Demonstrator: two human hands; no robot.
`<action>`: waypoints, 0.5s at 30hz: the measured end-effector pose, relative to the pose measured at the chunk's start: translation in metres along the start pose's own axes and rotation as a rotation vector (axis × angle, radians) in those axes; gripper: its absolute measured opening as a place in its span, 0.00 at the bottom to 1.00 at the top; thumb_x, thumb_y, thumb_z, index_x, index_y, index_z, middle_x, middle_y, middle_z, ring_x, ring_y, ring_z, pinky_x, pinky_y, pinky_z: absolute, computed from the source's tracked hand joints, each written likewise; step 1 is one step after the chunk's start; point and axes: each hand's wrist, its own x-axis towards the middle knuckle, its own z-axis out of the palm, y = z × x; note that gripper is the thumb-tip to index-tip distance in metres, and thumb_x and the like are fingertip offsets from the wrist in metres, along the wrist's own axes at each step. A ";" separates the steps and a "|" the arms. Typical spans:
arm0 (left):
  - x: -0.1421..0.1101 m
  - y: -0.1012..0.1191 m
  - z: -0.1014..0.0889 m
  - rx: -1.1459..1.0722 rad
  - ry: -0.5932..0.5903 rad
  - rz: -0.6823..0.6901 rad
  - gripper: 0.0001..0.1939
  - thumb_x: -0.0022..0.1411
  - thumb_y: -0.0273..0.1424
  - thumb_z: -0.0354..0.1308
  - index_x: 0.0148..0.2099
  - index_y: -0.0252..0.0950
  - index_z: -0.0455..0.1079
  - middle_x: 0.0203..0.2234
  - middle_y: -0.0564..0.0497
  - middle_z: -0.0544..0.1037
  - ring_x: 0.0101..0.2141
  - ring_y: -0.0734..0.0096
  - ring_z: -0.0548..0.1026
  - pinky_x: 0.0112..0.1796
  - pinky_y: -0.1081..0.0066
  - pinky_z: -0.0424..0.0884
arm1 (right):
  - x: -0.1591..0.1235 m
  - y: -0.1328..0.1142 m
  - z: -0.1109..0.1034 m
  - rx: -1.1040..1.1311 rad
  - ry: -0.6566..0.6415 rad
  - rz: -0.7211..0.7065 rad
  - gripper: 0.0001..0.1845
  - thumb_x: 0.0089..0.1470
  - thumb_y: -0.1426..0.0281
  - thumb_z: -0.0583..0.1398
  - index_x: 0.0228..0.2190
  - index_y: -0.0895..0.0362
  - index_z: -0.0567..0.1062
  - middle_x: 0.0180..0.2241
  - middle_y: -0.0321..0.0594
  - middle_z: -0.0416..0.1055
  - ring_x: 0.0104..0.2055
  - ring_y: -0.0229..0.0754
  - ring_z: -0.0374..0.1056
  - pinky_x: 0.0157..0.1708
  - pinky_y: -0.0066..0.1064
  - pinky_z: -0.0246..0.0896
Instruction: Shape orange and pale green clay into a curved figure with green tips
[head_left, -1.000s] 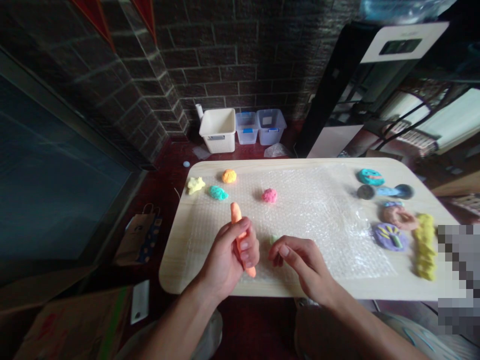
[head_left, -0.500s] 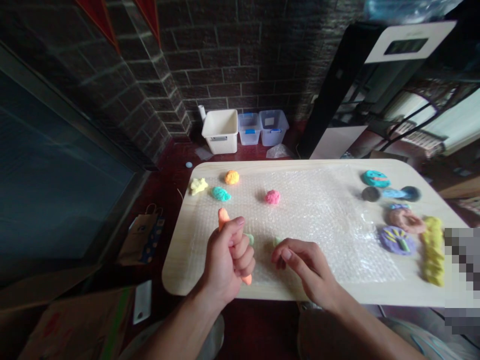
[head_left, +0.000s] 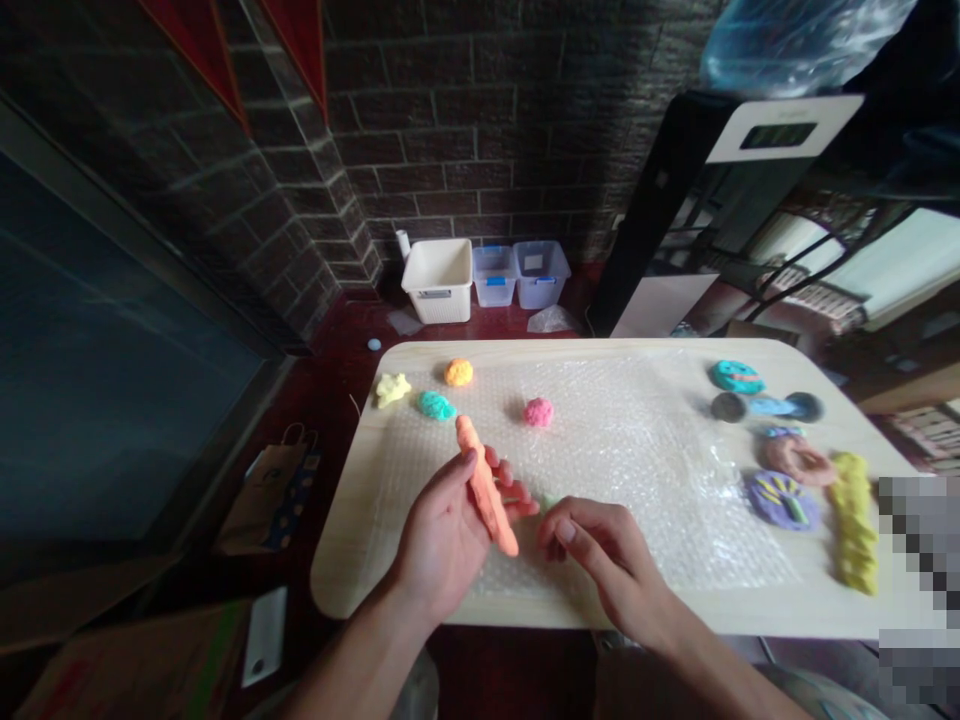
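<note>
A long roll of orange clay [head_left: 491,490] lies slanted across the palm of my left hand [head_left: 450,530]. The thumb presses on it, while the other fingers are loosely curled behind. My right hand [head_left: 600,545] is closed close by, thumb against the bent index finger; whatever may be inside is hidden. Just beyond its knuckles shows a bit of pale green clay [head_left: 550,499], partly covered. Farther off on the bubble wrap [head_left: 615,450] sits a pink clay lump [head_left: 538,411]. A teal lump [head_left: 436,405], an orange-yellow lump [head_left: 459,372] and a pale yellow star-like piece [head_left: 392,390] are at the left.
Along the table's right side lie a teal disc [head_left: 739,376], a blue dumbbell-like piece [head_left: 769,406], a brown ring [head_left: 801,460], a purple disc [head_left: 784,500] and a yellow strip [head_left: 855,525]. Behind the table [head_left: 675,610], bins [head_left: 439,290] stand on the floor.
My left hand has gone from a fist around the orange roll to a looser hold, exposing most of it. My right hand stays closed. The whole view has shifted slightly.
</note>
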 end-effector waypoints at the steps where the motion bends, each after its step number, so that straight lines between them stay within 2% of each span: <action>1: 0.001 0.000 0.000 0.018 0.001 0.005 0.11 0.62 0.34 0.66 0.41 0.34 0.70 0.35 0.47 0.76 0.35 0.61 0.77 0.39 0.61 0.76 | 0.000 0.000 0.000 -0.003 0.002 -0.001 0.27 0.71 0.52 0.55 0.29 0.58 0.79 0.27 0.42 0.75 0.32 0.44 0.70 0.34 0.33 0.62; 3: 0.001 0.000 -0.001 0.042 -0.017 0.002 0.12 0.62 0.35 0.67 0.42 0.35 0.69 0.35 0.48 0.77 0.31 0.64 0.77 0.34 0.65 0.75 | 0.000 -0.001 -0.001 -0.008 0.003 0.000 0.27 0.71 0.52 0.55 0.29 0.58 0.79 0.27 0.41 0.75 0.32 0.44 0.70 0.34 0.33 0.62; 5: 0.001 0.001 -0.001 0.032 -0.055 -0.030 0.12 0.62 0.36 0.67 0.42 0.36 0.69 0.31 0.51 0.76 0.24 0.72 0.71 0.27 0.71 0.69 | -0.001 -0.002 -0.001 -0.009 0.000 -0.001 0.27 0.71 0.52 0.55 0.30 0.57 0.80 0.27 0.41 0.75 0.32 0.44 0.71 0.34 0.33 0.62; 8: 0.000 0.003 -0.002 0.015 -0.086 -0.079 0.12 0.62 0.37 0.66 0.40 0.35 0.70 0.22 0.56 0.68 0.19 0.79 0.60 0.22 0.75 0.59 | -0.001 -0.003 0.000 -0.009 -0.006 -0.009 0.27 0.71 0.52 0.54 0.30 0.58 0.80 0.27 0.42 0.76 0.32 0.43 0.71 0.33 0.33 0.62; 10: 0.000 0.003 -0.003 0.041 -0.069 -0.091 0.14 0.60 0.40 0.67 0.34 0.34 0.69 0.17 0.60 0.60 0.17 0.80 0.54 0.20 0.76 0.55 | -0.001 -0.003 0.000 -0.011 -0.009 -0.013 0.27 0.71 0.52 0.55 0.30 0.58 0.80 0.27 0.42 0.76 0.31 0.43 0.71 0.33 0.33 0.62; 13: 0.001 0.000 -0.003 0.101 0.026 -0.059 0.26 0.56 0.42 0.69 0.22 0.38 0.55 0.13 0.63 0.49 0.14 0.82 0.46 0.16 0.76 0.47 | -0.001 -0.002 0.001 -0.016 -0.010 -0.013 0.27 0.71 0.52 0.55 0.30 0.57 0.80 0.27 0.42 0.75 0.31 0.44 0.70 0.32 0.33 0.62; 15: 0.002 -0.001 -0.002 0.126 0.083 -0.033 0.32 0.55 0.43 0.70 0.20 0.40 0.48 0.11 0.64 0.46 0.13 0.82 0.42 0.14 0.76 0.43 | 0.000 -0.001 0.000 -0.019 -0.011 -0.010 0.27 0.71 0.53 0.55 0.30 0.57 0.80 0.27 0.42 0.75 0.32 0.44 0.70 0.33 0.33 0.62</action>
